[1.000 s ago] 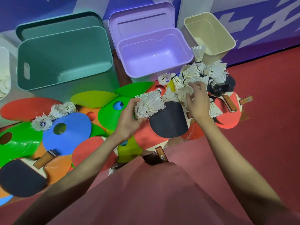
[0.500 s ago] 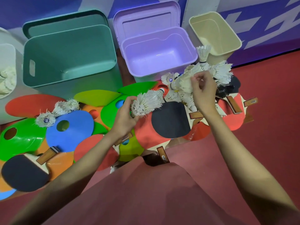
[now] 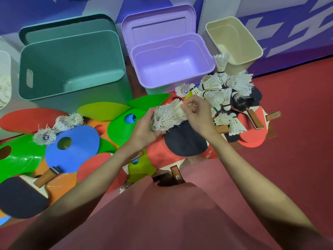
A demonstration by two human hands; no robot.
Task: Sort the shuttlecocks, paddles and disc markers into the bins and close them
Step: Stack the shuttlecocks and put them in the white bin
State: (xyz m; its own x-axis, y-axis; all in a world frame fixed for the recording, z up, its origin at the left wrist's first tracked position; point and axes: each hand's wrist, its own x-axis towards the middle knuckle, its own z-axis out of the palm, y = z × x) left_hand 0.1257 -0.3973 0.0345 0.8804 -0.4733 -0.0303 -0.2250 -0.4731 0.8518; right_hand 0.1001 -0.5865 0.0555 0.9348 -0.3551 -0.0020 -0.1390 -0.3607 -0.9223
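Observation:
My left hand (image 3: 142, 129) grips a stack of worn white shuttlecocks (image 3: 167, 116) above a black paddle (image 3: 185, 141). My right hand (image 3: 197, 112) pinches the stack's far end with curled fingers. A heap of several loose shuttlecocks (image 3: 221, 91) lies just right of my hands on red and black paddles (image 3: 252, 138). Two frayed shuttlecocks (image 3: 54, 129) lie on the disc markers at left. Flat disc markers, blue (image 3: 75, 148), green (image 3: 124, 123) and red (image 3: 27, 120), cover the floor. Three bins stand open behind: teal (image 3: 72, 56), purple (image 3: 171, 62), beige (image 3: 234, 40).
A white container (image 3: 4, 78) holding shuttlecocks shows at the far left edge. Another black paddle (image 3: 19, 197) lies bottom left. Bare red floor (image 3: 297, 141) spreads to the right. A blue and white wall rises behind the bins.
My right hand came back from the heap at right and now meets the stack held in my left hand. The left hand lifted the stack slightly toward the right.

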